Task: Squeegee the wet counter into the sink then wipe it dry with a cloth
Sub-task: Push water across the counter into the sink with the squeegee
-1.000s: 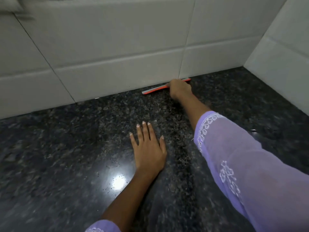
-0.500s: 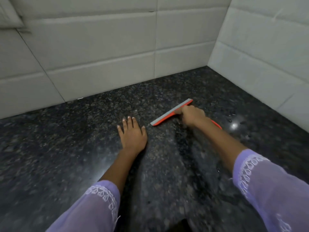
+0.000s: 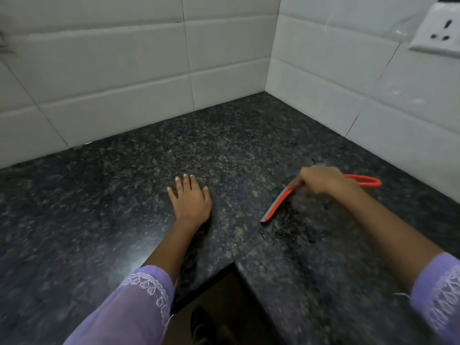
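Observation:
An orange squeegee with a grey rubber blade rests its edge on the dark speckled granite counter, right of centre. My right hand is shut on its handle, whose orange loop end sticks out to the right. The blade runs diagonally, its near tip pointing toward the counter's inner corner. Flat on the stone to the left lies my left hand, fingers together, holding nothing. Small dark wet streaks show just below the blade tip. No sink or cloth is in view.
White tiled walls meet in a corner at the back right. A white power socket sits on the right wall. The L-shaped counter has an inner front edge with dark floor below it.
My right hand has drawn the squeegee from the back wall toward me and to the right, turning the blade more end-on. My left hand stayed flat on the counter.

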